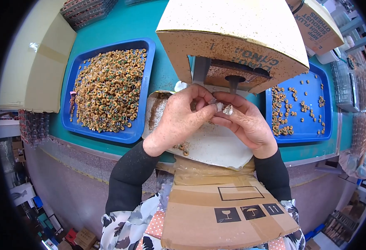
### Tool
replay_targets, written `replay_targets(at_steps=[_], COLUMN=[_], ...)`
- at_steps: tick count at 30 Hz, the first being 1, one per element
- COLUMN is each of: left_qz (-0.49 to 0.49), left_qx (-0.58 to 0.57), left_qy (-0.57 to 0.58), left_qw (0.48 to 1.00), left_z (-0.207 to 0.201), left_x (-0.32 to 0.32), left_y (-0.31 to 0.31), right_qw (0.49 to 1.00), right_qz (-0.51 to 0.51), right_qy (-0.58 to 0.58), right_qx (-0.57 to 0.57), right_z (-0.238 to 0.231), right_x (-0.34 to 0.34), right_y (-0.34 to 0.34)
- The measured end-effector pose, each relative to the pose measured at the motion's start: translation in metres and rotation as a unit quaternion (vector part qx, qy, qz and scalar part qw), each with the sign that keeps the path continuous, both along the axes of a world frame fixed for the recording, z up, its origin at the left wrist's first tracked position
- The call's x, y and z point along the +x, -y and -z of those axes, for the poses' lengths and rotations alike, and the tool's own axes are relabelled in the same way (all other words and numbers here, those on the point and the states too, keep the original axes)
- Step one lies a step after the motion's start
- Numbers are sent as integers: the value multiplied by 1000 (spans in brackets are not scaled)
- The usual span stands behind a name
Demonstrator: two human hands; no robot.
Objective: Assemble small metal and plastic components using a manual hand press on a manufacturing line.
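My left hand (181, 114) and my right hand (249, 123) meet in front of the opening of a cardboard box hood (229, 46). Both are closed, thumbs and forefingers pinched together; whatever is between them is too small and covered to name. Torn white wrapping (228, 110) shows at my right thumb, and pale wrapping sits on my left fingertips. Just above the fingers, a dark tapered metal tip (234, 82) points down inside the hood. Brown specks dust both hands. Beneath them lies a white board (220, 146), with a few small wire-wound ring coils (185, 149) near its left side.
On the left, a blue tray (149, 89) holds a heap of ring coils. The blue tray (328, 100) on the right carries scattered ones. A flattened carton (229, 196) covers my lap up to the green table (166, 62). Another large carton (39, 54) stands far left.
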State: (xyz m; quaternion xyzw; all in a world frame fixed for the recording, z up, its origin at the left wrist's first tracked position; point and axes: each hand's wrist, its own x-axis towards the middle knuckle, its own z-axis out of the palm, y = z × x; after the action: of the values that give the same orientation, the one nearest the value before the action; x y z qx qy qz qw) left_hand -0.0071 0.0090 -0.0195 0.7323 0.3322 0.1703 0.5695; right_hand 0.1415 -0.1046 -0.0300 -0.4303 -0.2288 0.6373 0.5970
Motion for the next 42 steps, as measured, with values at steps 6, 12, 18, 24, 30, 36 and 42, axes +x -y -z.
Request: replay_targets(at_steps=[6,12,18,24,30,36,42], left_qz=[-10,52,35,49,19,32,27], left_qx=[193,339,87,-366,-87,221,269], left_qy=[59,60,17,96,105,91,138], left_qw=[979,938,995,924,990,970,953], left_z=[3,15,7,15,15,3,-2], left_x=[3,-1,-5,-10,-6,-5,-3], left_y=[9,12,4,-6,8,12,16], right_qw=[994,995,1000,994,990,986,987], right_qz=[9,19,7,43,87,127,117], right_qy=[-111,-94,-19,92,107,108,104], right_qx=[14,3,-1,34,28,17,21], right_z=[4,9,4,7,7,7,5], right_x=[3,0,3,4,4,2,5], right_y=[1,2,3,5,6,4,5])
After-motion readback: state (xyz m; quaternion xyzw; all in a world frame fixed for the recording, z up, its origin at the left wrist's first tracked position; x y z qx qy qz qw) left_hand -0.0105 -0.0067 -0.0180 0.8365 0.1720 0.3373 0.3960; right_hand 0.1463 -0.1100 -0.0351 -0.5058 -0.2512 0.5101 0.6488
